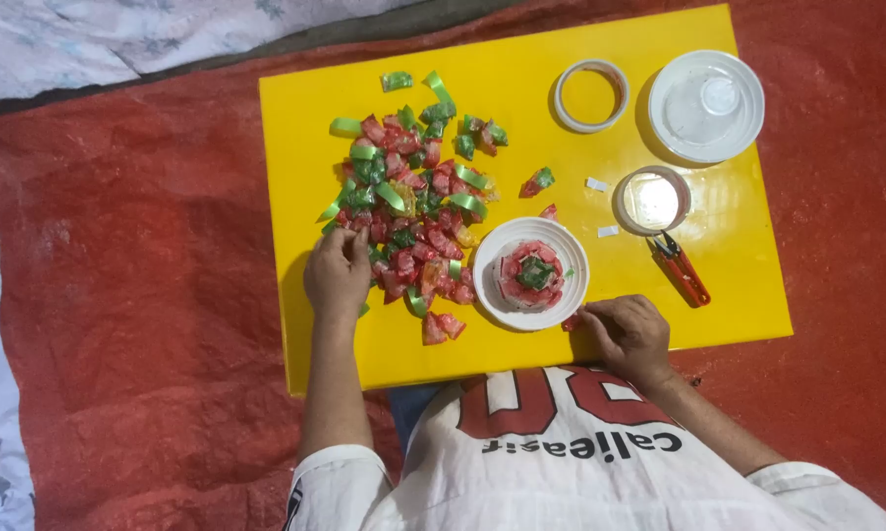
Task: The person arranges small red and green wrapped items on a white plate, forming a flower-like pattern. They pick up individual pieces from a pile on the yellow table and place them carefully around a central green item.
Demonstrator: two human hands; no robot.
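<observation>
Your left hand point(337, 275) pinches into the heap of red and green wrappers point(413, 211), fingers narrow. Your right hand point(631, 334) nips one red scrap point(571, 322) beside the white plate point(561, 256) on the yellow desk point(305, 128).

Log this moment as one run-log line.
left hand: fingers in red and green folded pieces | right hand: at white plate rim, pinching a red piece | board: yellow | snips: idle

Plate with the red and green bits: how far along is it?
Done: a small ring of red pieces with a green centre sits on the white plate. In hand: left hand picks at the loose pile; right hand rests by the plate's rim. Left: most of the pile lies loose.
</observation>
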